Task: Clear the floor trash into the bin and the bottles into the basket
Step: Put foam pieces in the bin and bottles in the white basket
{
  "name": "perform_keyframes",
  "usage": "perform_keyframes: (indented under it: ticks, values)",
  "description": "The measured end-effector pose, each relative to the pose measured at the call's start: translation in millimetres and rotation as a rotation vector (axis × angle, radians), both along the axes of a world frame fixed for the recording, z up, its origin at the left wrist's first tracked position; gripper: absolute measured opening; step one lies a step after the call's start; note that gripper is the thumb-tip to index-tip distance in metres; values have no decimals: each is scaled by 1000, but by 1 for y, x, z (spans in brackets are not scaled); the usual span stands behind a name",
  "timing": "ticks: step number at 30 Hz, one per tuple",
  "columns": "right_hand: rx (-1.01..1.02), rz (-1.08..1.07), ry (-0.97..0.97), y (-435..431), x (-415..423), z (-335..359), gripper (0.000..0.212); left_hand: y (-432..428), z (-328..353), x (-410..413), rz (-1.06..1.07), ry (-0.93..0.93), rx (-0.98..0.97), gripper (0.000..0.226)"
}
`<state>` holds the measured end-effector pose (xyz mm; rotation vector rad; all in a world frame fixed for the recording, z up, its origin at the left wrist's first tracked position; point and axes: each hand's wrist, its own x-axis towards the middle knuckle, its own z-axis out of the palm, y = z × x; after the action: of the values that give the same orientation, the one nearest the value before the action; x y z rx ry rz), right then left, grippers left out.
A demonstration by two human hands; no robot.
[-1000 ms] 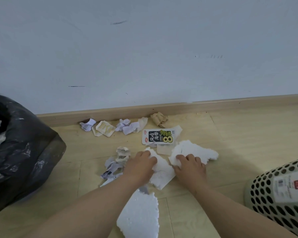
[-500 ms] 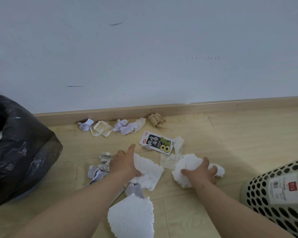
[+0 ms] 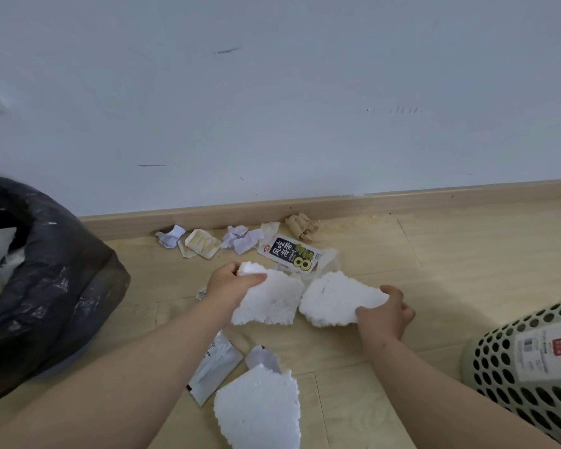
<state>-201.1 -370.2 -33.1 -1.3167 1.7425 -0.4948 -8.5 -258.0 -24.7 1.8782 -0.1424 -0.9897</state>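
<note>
My left hand (image 3: pixel 230 285) grips a white foam piece (image 3: pixel 271 301) by its upper left corner, lifted off the wooden floor. My right hand (image 3: pixel 384 311) grips a second white foam piece (image 3: pixel 336 298) at its right edge. The two pieces nearly touch between my hands. A third foam piece (image 3: pixel 259 411) lies on the floor close to me. A snack wrapper with black and green print (image 3: pixel 289 254) lies just behind the held foam. The bin, lined with a black bag (image 3: pixel 46 286), stands at the left. The perforated basket (image 3: pixel 528 367) is at the right edge.
Crumpled paper scraps (image 3: pixel 240 239), a yellowish wrapper (image 3: pixel 201 247) and a brown paper ball (image 3: pixel 302 225) lie along the baseboard (image 3: pixel 402 202). A silvery sachet (image 3: pixel 212 367) and a grey scrap (image 3: pixel 261 358) lie between my forearms.
Both hands have closed on the foam pieces and raised them off the floor. The snack wrapper has been nudged and now lies tilted. The sachet under my left arm is uncovered.
</note>
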Motion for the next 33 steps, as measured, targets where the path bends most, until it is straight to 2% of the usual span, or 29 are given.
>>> perform_keyframes:
  ticks: [5,8,11,13,17,20,22,26,29,33]
  values:
    - [-86,-30,-82,1,8,8,47,-8,11,5,291,-66,-146,13]
    - [-102,-72,-137,-3,17,17,48,-18,21,7,403,116,-237,13]
    - [-104,-79,-244,-7,30,26,49,-23,25,5,348,449,-273,28]
    - [-69,-55,-353,-7,39,31,50,-24,22,3,301,512,-250,37]
    - [30,22,-523,1,58,45,48,-21,22,1,238,515,-269,29]
    - [80,17,-612,6,72,57,30,-17,26,4,237,497,-306,21]
    - [124,5,-670,9,82,66,21,-13,35,6,275,475,-312,28]
    - [122,196,-673,27,107,89,31,-2,67,17,314,203,-234,34]
    - [88,373,-719,47,129,109,35,20,97,37,299,3,-328,42]
    - [49,579,-795,72,152,130,41,62,130,61,316,-143,-419,46]
